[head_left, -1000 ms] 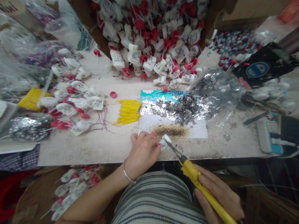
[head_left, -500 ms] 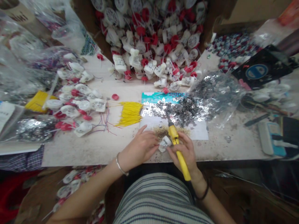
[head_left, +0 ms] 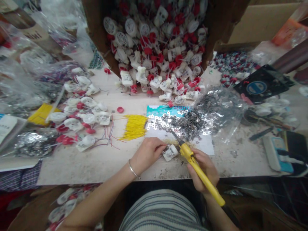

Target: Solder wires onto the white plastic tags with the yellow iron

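Note:
In my right hand [head_left: 204,166] is a yellow soldering iron [head_left: 201,175], its dark tip pointing up and left toward a pile of small shiny metal pieces [head_left: 190,122]. A white plastic part [head_left: 170,152] lies at the table's front, between my hands. My left hand [head_left: 150,150] is beside it, thumb and forefinger pinched together at its left edge. Whatever those fingertips hold is too small to make out. Behind my left hand lies a bundle of yellow wires [head_left: 135,127].
A cardboard box [head_left: 96,35] full of white parts with red caps opens toward me at the back. More wired white parts [head_left: 88,120] lie at left. Right are a clear bag of metal pieces [head_left: 221,106], a black packet [head_left: 260,85] and a white-and-blue box [head_left: 276,154].
My right hand has drawn away to the right from the white part, taking the soldering iron with it. My left fingers, spread before, are now pinched. The view has tilted up slightly.

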`<state>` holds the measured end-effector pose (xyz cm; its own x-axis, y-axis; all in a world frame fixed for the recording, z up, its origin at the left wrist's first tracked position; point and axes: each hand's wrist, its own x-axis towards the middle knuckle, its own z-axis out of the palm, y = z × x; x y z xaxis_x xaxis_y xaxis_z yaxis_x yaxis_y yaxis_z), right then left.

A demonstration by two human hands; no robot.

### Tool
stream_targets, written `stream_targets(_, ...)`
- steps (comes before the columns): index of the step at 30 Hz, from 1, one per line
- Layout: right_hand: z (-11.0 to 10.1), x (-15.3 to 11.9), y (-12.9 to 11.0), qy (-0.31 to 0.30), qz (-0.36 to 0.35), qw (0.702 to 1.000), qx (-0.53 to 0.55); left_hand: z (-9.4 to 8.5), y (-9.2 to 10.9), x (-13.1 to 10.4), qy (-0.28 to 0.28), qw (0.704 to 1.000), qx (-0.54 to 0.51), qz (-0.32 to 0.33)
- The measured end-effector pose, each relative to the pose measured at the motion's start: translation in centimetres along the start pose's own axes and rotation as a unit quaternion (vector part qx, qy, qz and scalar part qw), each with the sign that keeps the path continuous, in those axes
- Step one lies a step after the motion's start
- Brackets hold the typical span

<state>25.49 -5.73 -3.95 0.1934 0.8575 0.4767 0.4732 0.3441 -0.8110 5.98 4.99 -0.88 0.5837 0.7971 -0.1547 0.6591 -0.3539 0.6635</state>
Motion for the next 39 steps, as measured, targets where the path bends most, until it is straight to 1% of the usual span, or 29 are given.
stream_targets(2, -1.3, 0.1, -0.1, -0.057, -0.01, 0.998, -0.022, -0.1, -0.1, 0.0, 0.008, 0.999, 0.008, -0.041)
stream_targets(4, -2.4, 0.4, -0.2, -0.115, -0.019, 0.993, -0.03, -0.1, -0.1, 0.1, 0.006, 0.998, 0.021, -0.063)
stream_targets(6, -3.4, 0.7, -0.3, -0.142, -0.023, 0.989, -0.016, 0.0, 0.0, 0.2, 0.0, 0.997, 0.041, -0.068)
stream_targets(9, -4.5, 0.8, -0.7, -0.166, -0.012, 0.986, 0.004, 0.2, 0.5, 0.2, -0.007, 0.993, 0.088, -0.073)
stream_targets(12, -5.1, 0.6, -1.0, -0.174, 0.007, 0.985, 0.018, 0.4, 1.0, 0.1, 0.001, 0.99, 0.112, -0.083)
stream_targets(18, -5.1, 1.1, -0.7, -0.218, 0.002, 0.976, -0.007, 0.8, 1.3, 0.1, 0.016, 0.986, 0.14, -0.086)
stream_targets(23, -5.1, 1.9, -0.7, -0.232, -0.027, 0.972, -0.02, 1.0, 1.5, 0.2, 0.025, 0.985, 0.151, -0.082)
stream_targets(29, -5.1, 2.8, -1.1, -0.235, -0.054, 0.97, -0.031, 1.1, 1.5, 0.3, 0.025, 0.985, 0.152, -0.083)
stream_targets(33, -5.4, 2.7, -1.2, -0.235, -0.049, 0.97, -0.026, 1.1, 1.4, 0.4, 0.024, 0.985, 0.151, -0.08)
stream_targets(34, -5.4, 2.5, -1.1, -0.22, -0.041, 0.974, -0.022, 1.1, 1.4, 0.4, 0.024, 0.985, 0.151, -0.08)
stream_targets(36, -4.9, 2.0, -1.0, -0.153, -0.017, 0.988, -0.007, 1.1, 1.4, 0.4, 0.021, 0.985, 0.151, -0.08)
stream_targets(38, -3.5, 1.4, -0.9, -0.072, 0.008, 0.997, 0.013, 1.1, 1.4, 0.4, 0.021, 0.986, 0.148, -0.079)
stream_targets(39, -2.6, 1.1, -0.8, -0.051, 0.022, 0.998, 0.021, 1.1, 1.4, 0.4, 0.021, 0.986, 0.145, -0.079)
